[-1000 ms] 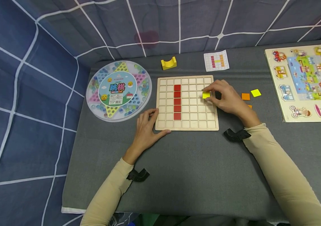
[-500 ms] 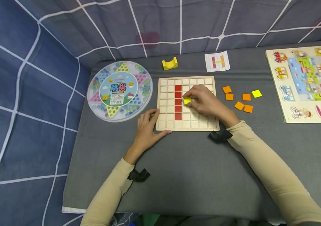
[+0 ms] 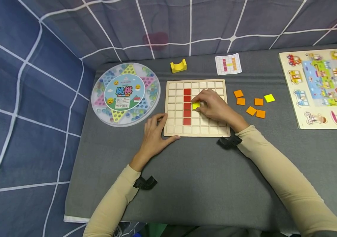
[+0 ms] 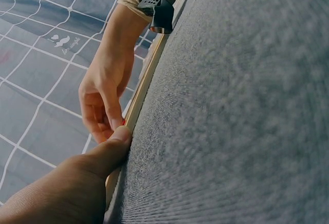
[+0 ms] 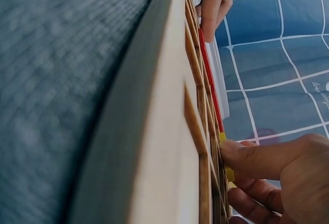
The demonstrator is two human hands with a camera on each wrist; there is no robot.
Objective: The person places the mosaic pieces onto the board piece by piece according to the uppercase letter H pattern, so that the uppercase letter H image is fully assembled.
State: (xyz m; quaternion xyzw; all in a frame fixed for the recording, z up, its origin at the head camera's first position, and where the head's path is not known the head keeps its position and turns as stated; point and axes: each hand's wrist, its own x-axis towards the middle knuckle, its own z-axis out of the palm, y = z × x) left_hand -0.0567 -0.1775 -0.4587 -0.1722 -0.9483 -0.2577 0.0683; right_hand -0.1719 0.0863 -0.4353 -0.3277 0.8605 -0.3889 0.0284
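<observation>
Head view: right hand [image 3: 212,104] pinches a yellow tile [image 3: 196,105] over the grid board [image 3: 172,107], in the cell just right of the middle one of five red tiles [image 3: 187,106]; can't tell if it's fully seated. Right wrist view shows thumb and fingers holding the tile by its sides, presumably so it can go down flat between the ridges, next to the red. Left hand [image 3: 155,133] isn't gripping hard: fingers rest relaxed at the board's left edge, thumb at the near edge, probably to stop it sliding on the surface [image 3: 204,181]. Printed card [image 3: 228,64] lies face up beyond the board, likely for easy checking: it shows a red column, a yellow bar and orange. Loose orange tiles [image 3: 258,101] plus a spare yellow tile [image 3: 269,97] lie right of the board, handy for the right hand. Versus one second ago: the right hand and its tile have gone from the board's right side across to the red column, uncovering orange tiles the hand was blocking. Versus half a second ago: hardly any shift, same cell. Left hand, board and red tiles look unchanged throughout.
</observation>
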